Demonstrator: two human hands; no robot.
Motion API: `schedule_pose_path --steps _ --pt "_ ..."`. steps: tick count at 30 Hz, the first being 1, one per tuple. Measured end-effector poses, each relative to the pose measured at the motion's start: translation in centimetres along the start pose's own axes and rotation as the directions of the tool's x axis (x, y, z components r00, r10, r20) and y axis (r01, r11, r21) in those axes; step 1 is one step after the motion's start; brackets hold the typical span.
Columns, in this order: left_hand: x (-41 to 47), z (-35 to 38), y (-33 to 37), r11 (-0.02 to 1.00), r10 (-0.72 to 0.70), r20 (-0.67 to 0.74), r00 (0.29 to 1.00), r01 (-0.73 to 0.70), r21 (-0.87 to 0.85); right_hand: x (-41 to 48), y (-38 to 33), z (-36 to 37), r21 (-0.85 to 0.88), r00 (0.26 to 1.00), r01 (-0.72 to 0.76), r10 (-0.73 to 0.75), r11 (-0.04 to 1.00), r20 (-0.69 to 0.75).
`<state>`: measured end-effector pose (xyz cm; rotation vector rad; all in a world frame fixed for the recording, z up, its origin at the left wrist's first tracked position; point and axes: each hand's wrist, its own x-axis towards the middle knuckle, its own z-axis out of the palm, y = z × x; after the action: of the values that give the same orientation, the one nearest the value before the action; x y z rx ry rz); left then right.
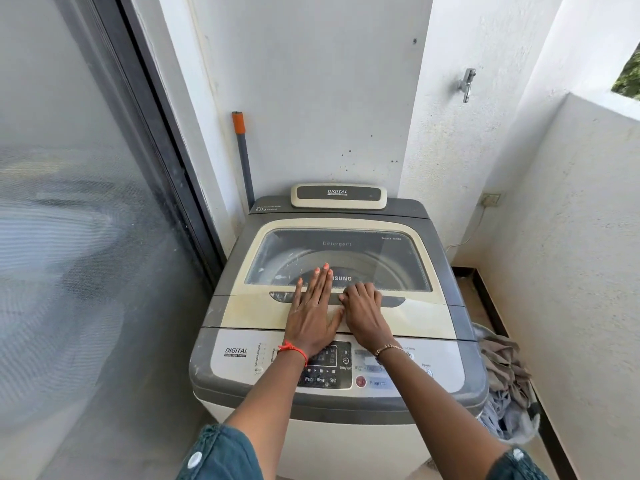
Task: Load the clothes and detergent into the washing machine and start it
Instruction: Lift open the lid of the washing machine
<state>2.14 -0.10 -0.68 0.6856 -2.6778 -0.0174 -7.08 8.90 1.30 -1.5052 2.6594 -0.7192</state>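
A cream and grey top-loading washing machine [239, 313] stands in front of me with its lid [408, 318] down. The lid has a tinted window [363, 252] through which the drum shows. My left hand [313, 311] lies flat on the lid, fingers straight and reaching onto the window. My right hand [363, 311] rests beside it, fingers curled into the dark handle recess [393, 301] at the lid's front. The control panel [325, 367] sits under my wrists. A pile of clothes [507, 386] lies on the floor to the right of the machine. No detergent is in view.
A glass sliding door [86, 237] runs along the left. A grey pole with an orange grip [242, 154] leans in the corner behind the machine. A tap [467, 84] and a wall socket [491, 199] are on the right wall. A low balcony wall [571, 254] closes the right side.
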Motion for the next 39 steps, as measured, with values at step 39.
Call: schedule_pose_path --steps 39 --pt "23.6 -18.1 -2.8 0.907 0.127 -0.393 0.911 0.054 0.418 17.6 -1.8 -17.0 -0.335 0.865 0.141 -0.281 0.932 -0.417"
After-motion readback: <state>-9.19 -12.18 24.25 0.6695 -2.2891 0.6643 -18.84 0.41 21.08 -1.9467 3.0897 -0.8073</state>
